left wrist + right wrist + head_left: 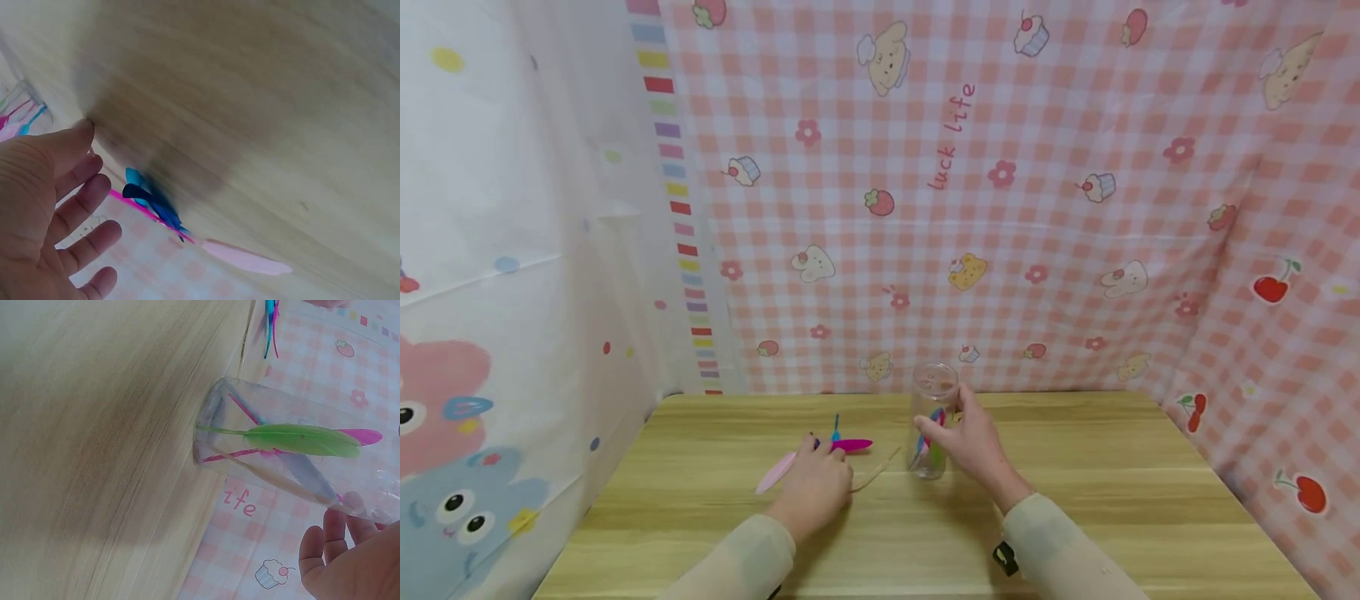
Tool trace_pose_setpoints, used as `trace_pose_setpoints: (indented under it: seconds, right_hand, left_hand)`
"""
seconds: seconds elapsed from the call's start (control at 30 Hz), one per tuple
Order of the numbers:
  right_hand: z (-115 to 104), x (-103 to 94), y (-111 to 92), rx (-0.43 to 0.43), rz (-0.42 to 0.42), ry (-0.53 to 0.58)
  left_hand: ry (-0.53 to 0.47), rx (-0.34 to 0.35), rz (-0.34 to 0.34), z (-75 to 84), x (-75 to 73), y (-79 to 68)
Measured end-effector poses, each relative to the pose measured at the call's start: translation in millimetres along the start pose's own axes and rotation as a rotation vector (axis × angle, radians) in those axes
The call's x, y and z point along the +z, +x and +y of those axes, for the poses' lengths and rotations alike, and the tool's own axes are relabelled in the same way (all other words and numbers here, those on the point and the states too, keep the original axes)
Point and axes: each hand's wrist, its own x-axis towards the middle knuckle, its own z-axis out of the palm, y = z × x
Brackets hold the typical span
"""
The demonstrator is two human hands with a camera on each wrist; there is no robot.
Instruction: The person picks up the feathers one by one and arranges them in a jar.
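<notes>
My right hand (973, 437) grips a clear plastic jar (936, 379) that stands upright on the table. Inside lean several feathers, among them a green feather (303, 440) and a pink feather (362, 436). Over the table to the left, my left hand (816, 483) has thumb and forefinger together at one end of a thin tan feather (876, 477); the pinch itself is mostly hidden. Beyond that hand lie a magenta feather (853, 445), a pale pink feather (247, 257), a light blue feather (836, 435) and a dark blue feather (153, 203).
The wooden table (1112, 483) reaches back to a pink checked cloth (1037, 225). A white printed cloth (535, 292) hangs at the left. Near the right sleeve lies a small dark object (1004, 558), partly covered.
</notes>
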Motion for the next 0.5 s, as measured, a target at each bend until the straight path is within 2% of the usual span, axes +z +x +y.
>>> trace_pose_setpoints:
  seconds: [0.37,0.5]
  right_hand:
    - [0.2,-0.4,0.6,-0.005,0.003,-0.007]
    - [0.4,-0.9,0.2,-0.002,0.004,-0.01]
  left_hand:
    - [0.077,0.038,0.035,5.9,0.7,-0.9]
    - [0.016,0.006,0.064,2.6,3.0,3.2]
